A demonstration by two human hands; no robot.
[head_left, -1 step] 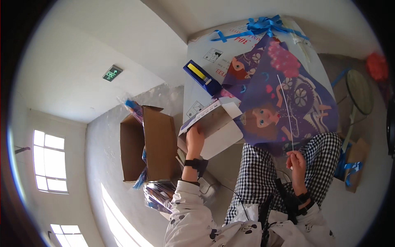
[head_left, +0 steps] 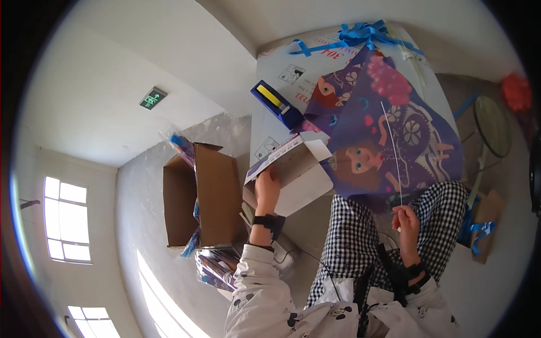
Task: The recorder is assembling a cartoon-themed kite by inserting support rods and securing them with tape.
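Observation:
My left hand (head_left: pixel 267 191) reaches into a small open white cardboard box (head_left: pixel 309 191) at the near left edge of the work table (head_left: pixel 276 62). Its fingers are mostly hidden by the box. Between the closed fingers of my right hand (head_left: pixel 407 224) is the lower end of a thin white rod (head_left: pixel 393 147), which points up and away over the table. Under the rod lies a large purple sheet (head_left: pixel 344 132) printed with a cartoon figure, spread out with a folded part at its far left.
A blue tape dispenser (head_left: pixel 276 105) with a yellow strip stands left of the sheet. Blue ribbon (head_left: pixel 360 35) lies bunched at the table's far edge. An open brown carton (head_left: pixel 220 194) stands at the left, with plastic-wrapped packs (head_left: pixel 217 270) below it. At the right are a round stool (head_left: pixel 492 125) and another carton (head_left: pixel 491 219).

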